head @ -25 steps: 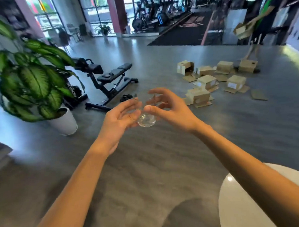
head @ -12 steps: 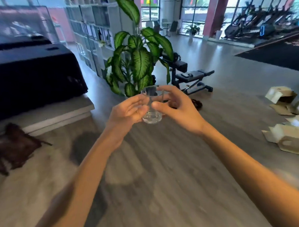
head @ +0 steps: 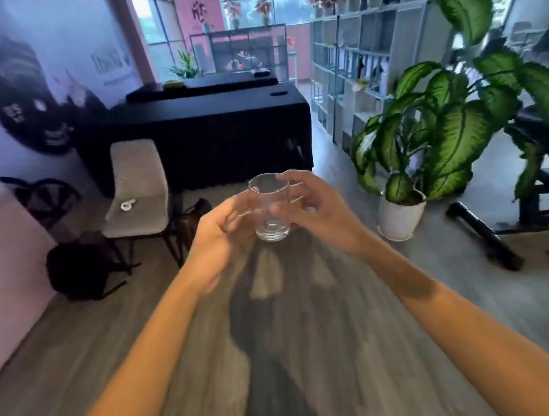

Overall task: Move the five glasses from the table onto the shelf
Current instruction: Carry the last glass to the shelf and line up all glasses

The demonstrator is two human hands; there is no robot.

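Both hands close around one clear glass (head: 270,208) held out in mid-air at the centre of the view: the right hand (head: 317,212) wraps its far and right side, fingers curled around the wall up near the rim, while the left hand (head: 223,229) presses in from the left, lower on the body; the left fingers are blurred, so how firmly they bear on it cannot be told. The glass looks empty and stands upright, mouth up and thick base down, its long axis near vertical with perhaps a slight lean. It is likely light but rigid, smooth and brittle, so bare skin may slip on it and a drop onto the hard floor (head: 304,348) below would probably break it; the mid-wall, taken with fingers opposite the thumb, seems the safest place to hold, and the heavy base should keep it steady when set down. Outward from the grip, a potted plant (head: 436,131) in a white pot stands near on the right, a pale chair (head: 137,188) on the left, a black-draped table (head: 207,129) beyond, and the open shelf (head: 355,72) far right, well apart from the glass.
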